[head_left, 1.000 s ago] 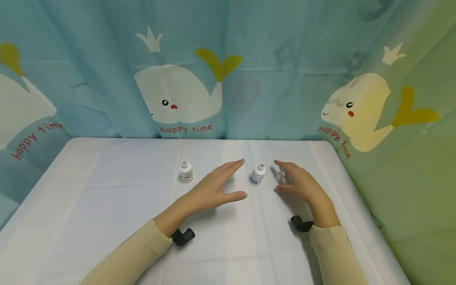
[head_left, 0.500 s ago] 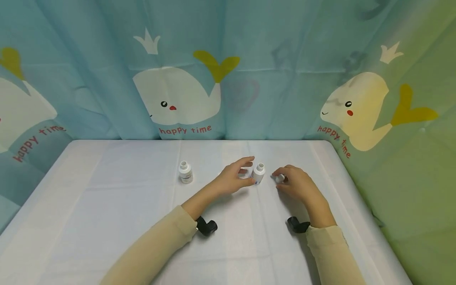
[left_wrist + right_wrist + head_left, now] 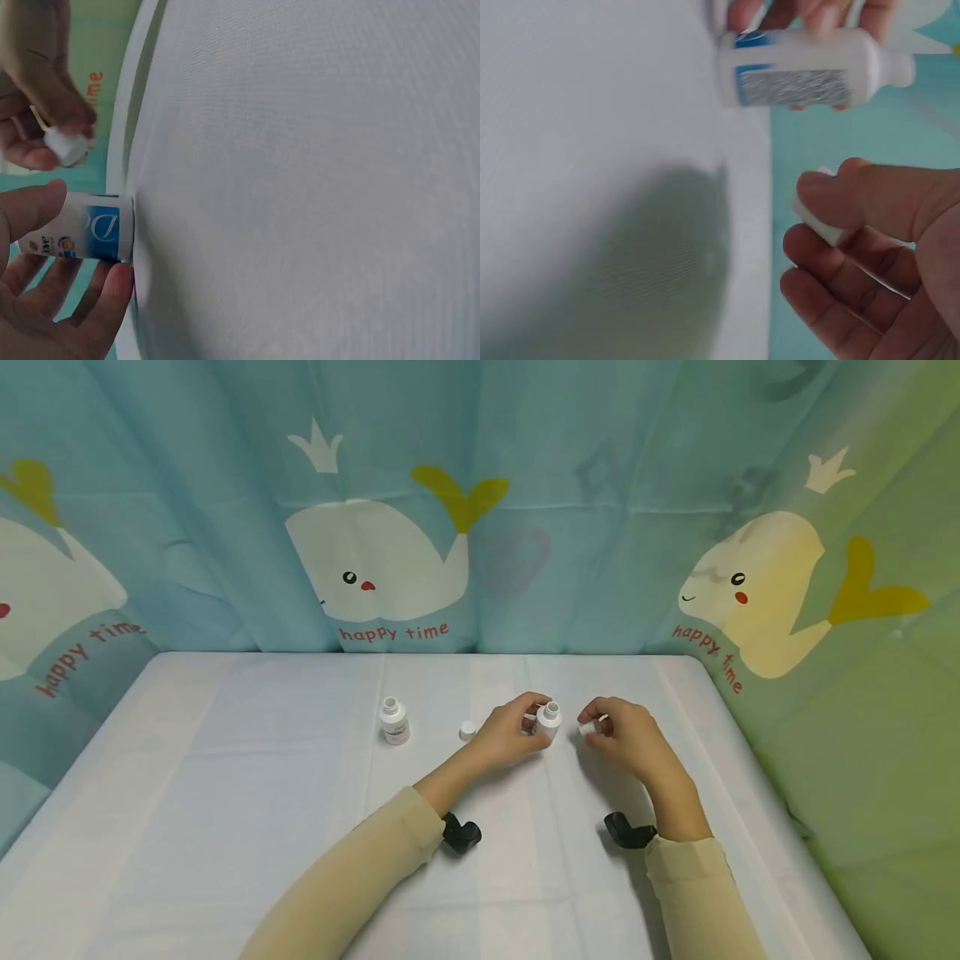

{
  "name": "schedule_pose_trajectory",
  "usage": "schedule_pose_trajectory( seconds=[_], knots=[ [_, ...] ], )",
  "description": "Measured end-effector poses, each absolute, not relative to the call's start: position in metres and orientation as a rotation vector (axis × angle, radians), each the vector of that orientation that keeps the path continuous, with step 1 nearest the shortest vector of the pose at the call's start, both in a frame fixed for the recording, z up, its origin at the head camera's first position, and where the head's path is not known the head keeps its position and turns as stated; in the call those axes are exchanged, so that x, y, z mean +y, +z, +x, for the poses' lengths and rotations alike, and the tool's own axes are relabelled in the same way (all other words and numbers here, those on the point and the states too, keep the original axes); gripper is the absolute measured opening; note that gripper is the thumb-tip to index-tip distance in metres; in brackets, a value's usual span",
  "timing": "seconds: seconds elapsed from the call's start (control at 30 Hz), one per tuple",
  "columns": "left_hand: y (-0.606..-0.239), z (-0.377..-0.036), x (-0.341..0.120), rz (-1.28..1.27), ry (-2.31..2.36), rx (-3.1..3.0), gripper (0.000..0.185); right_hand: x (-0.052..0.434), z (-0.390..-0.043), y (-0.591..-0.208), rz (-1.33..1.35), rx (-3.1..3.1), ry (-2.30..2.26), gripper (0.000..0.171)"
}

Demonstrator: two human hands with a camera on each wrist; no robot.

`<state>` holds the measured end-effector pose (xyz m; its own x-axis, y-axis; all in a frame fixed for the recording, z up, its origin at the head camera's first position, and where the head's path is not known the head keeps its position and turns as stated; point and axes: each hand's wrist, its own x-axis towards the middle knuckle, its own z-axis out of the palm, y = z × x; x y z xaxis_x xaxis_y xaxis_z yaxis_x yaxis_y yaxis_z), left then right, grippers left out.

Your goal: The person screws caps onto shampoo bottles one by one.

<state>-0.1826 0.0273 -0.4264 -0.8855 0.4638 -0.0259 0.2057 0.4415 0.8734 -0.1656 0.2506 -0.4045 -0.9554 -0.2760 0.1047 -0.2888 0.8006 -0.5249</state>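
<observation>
Gripped by the left hand [image 3: 504, 737], a bottle [image 3: 549, 720] is partly covered; the right hand [image 3: 628, 737] pinches a half-hidden cap [image 3: 66, 148].

A narrow gap separates the held bottle [image 3: 549, 720] from the right hand [image 3: 628, 739]; leftward, a loose cap [image 3: 468, 731] and second bottle [image 3: 394, 722] obstruct.
</observation>
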Motion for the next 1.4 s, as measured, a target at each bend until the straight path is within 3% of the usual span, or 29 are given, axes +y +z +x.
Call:
schedule_pose_trajectory(
  seconds=[0.4,0.77,1.4],
  knots=[
    [-0.426,-0.178,0.017,0.589,1.491,2.470,0.045,0.237,-0.151,-0.369,0.590,-2.651,1.306,0.027],
    [-0.403,-0.146,-0.022,0.630,1.836,2.285,0.044,0.217,-0.141,-0.349,0.985,-2.145,2.030,0.032],
    [-0.401,-0.122,-0.043,0.731,1.757,2.296,0.042,0.191,-0.124,-0.349,1.113,-2.358,1.433,0.033]
  ],
)
